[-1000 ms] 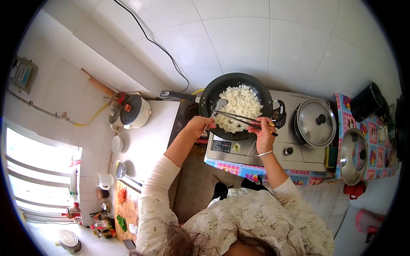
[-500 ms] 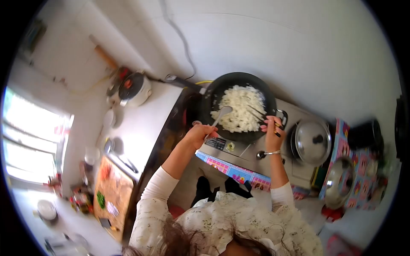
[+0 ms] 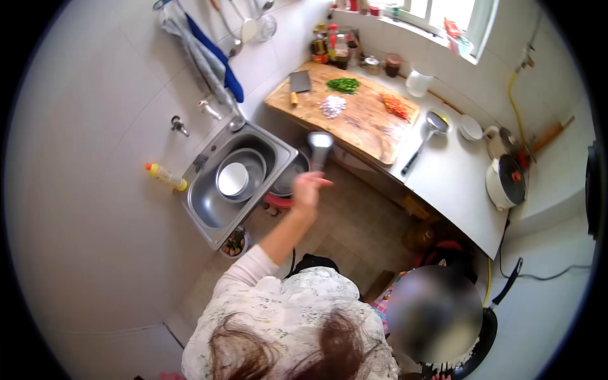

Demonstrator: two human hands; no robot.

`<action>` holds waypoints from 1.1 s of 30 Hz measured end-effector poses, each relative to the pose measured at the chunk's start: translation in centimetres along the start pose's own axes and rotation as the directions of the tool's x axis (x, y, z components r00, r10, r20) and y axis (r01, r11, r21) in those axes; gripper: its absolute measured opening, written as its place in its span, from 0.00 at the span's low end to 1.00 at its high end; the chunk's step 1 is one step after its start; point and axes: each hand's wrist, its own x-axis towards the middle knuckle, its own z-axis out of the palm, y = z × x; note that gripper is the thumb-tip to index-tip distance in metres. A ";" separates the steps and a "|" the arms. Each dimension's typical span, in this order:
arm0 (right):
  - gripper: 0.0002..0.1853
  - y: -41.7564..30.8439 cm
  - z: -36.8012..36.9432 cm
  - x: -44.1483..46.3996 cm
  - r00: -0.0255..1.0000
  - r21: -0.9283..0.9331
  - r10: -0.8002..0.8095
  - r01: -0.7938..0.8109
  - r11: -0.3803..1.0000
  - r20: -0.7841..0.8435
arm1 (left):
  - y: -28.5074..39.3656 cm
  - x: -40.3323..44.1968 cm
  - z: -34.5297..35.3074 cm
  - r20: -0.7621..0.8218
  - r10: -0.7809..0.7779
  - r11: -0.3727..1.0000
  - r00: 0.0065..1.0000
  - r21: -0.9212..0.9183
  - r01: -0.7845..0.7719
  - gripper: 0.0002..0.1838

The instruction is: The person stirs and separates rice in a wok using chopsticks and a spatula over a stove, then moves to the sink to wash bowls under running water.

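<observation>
My left hand [image 3: 306, 193] reaches forward over the floor between the sink and the counter, its fingers closed around the handle of a spoon [image 3: 320, 143]. The spoon's bowl points away from me, and motion blurs it. At the lower right, the wok [image 3: 486, 345] shows only in part, with some white rice [image 3: 446, 365] at its bottom edge. A round blurred patch covers much of it. I do not see my right hand.
A steel sink [image 3: 212, 221] holding bowls stands at left. The wooden cutting board [image 3: 367, 123] bears a cleaver [image 3: 300, 81] and chopped green, white and orange food. A ladle [image 3: 425, 139] and a rice cooker [image 3: 506, 183] rest on the white counter [image 3: 465, 202].
My view has swung left from the stove to the sink and counter. My left hand has moved the spoon away from the wok. My right hand, which held chopsticks, has left the view.
</observation>
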 end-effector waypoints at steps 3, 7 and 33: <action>0.12 -0.5 1.7 -0.9 0.999 -0.010 0.026 -0.026 1.000 0.028 | -2.8 8.1 -14.5 -0.446 -0.014 0.985 0.895 0.150 0.090 0.10; 0.12 0.8 -1.3 -0.5 0.992 0.005 0.124 -0.124 0.992 -0.034 | -7.2 15.5 -26.6 -0.577 -0.076 0.668 0.813 0.576 0.472 0.12; 0.15 0.1 -12.3 -2.9 0.991 -0.493 -0.123 0.132 0.860 0.051 | -26.8 -10.6 -23.8 0.391 -0.066 0.753 0.918 0.623 -0.212 0.19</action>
